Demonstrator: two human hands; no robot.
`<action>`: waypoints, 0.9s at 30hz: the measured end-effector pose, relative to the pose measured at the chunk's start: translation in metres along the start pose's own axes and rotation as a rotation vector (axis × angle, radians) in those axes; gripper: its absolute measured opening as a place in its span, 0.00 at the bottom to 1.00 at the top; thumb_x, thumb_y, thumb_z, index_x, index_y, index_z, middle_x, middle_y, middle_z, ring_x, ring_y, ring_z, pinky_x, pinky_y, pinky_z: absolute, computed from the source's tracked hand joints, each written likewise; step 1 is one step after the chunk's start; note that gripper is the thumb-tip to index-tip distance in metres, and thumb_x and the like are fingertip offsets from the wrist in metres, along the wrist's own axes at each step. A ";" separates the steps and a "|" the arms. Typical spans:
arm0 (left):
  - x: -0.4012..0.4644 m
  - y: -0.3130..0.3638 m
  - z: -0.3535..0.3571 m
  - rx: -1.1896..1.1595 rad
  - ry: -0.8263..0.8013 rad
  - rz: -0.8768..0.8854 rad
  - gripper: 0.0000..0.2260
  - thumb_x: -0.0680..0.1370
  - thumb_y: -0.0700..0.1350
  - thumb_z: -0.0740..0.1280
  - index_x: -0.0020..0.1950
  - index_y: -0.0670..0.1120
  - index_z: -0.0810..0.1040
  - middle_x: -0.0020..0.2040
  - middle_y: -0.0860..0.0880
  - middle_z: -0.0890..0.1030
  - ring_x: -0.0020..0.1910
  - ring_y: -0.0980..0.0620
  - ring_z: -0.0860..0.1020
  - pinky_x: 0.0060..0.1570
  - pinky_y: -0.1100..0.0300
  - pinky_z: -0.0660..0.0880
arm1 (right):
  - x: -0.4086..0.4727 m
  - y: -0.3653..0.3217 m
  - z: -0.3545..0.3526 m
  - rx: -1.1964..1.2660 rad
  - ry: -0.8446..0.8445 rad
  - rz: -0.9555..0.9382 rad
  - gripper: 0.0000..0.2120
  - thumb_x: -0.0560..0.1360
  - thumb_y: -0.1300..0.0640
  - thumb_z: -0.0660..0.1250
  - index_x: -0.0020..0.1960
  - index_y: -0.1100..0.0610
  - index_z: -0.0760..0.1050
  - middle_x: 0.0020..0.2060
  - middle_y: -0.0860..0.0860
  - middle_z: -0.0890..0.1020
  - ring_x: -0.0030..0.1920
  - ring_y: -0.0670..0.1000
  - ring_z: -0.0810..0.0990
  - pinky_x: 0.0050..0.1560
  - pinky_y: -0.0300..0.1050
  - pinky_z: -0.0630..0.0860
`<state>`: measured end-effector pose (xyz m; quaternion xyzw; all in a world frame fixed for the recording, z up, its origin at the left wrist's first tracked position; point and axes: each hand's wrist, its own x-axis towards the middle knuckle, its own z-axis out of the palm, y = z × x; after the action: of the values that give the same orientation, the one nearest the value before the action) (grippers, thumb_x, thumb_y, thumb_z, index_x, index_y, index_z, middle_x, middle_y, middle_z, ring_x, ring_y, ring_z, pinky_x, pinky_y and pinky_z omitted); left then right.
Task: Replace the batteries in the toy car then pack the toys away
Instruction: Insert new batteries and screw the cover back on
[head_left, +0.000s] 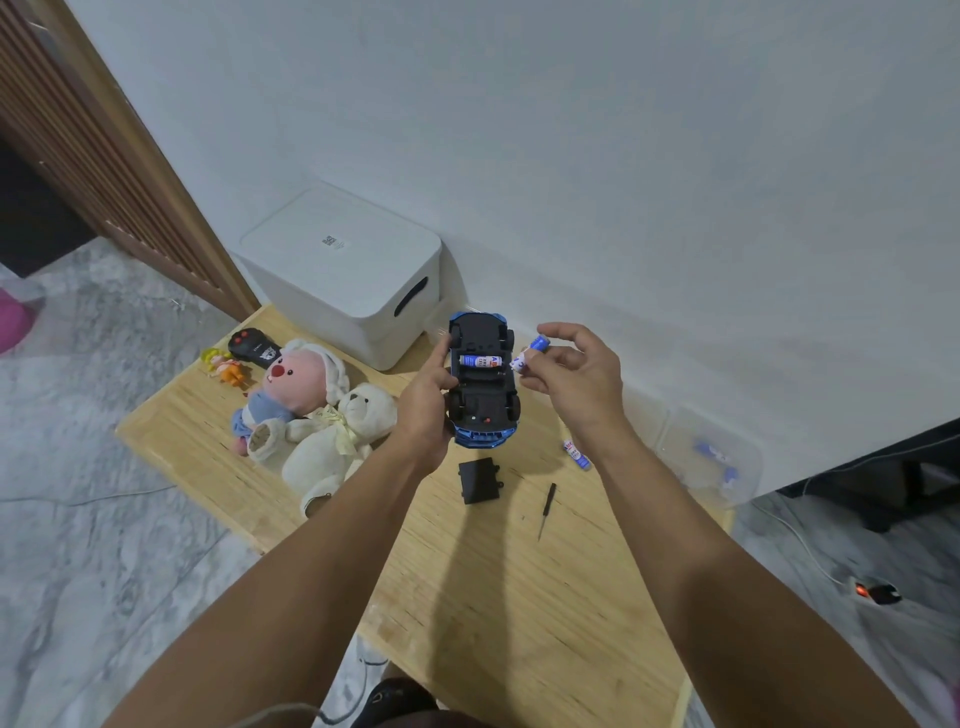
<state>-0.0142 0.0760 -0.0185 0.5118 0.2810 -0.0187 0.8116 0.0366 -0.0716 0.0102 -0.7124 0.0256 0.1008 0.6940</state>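
Note:
A blue toy car (484, 410) is held upside down above the wooden table (519, 597), its black underside facing me. My left hand (423, 405) grips its left side. One blue-and-white battery (482, 360) lies in the open compartment. My right hand (574, 376) pinches a second battery (529, 353) just right of the car. The black battery cover (478, 480) and a small screwdriver (546, 510) lie on the table below. Another battery (576, 454) lies to the right.
A white lidded storage box (343, 270) stands at the back by the wall. A pink plush (291, 384), a white teddy bear (332, 441), a small doll (224, 366) and a black remote (252, 347) lie at left. A clear container (711, 457) with batteries sits right.

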 end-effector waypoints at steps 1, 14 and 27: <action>0.000 -0.001 0.001 0.013 -0.012 0.003 0.33 0.70 0.35 0.53 0.72 0.59 0.70 0.60 0.45 0.82 0.53 0.41 0.81 0.55 0.44 0.77 | -0.001 0.001 0.003 -0.039 0.019 -0.024 0.12 0.71 0.66 0.71 0.54 0.57 0.78 0.41 0.56 0.84 0.41 0.52 0.85 0.46 0.47 0.83; -0.003 0.001 0.008 0.073 0.024 0.032 0.28 0.76 0.35 0.53 0.71 0.58 0.71 0.51 0.49 0.84 0.49 0.45 0.80 0.59 0.42 0.75 | -0.003 0.007 0.022 -0.252 0.038 -0.246 0.12 0.68 0.64 0.74 0.45 0.51 0.77 0.41 0.44 0.82 0.38 0.43 0.82 0.42 0.37 0.80; -0.003 0.004 0.009 0.064 -0.009 0.058 0.29 0.75 0.35 0.52 0.71 0.57 0.71 0.54 0.49 0.84 0.49 0.47 0.80 0.54 0.49 0.77 | 0.000 0.001 0.017 -0.758 -0.122 -0.276 0.07 0.70 0.57 0.72 0.48 0.49 0.78 0.39 0.44 0.80 0.45 0.49 0.76 0.47 0.46 0.76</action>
<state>-0.0117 0.0698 -0.0105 0.5453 0.2616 -0.0064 0.7964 0.0346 -0.0548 0.0089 -0.9073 -0.1504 0.0508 0.3894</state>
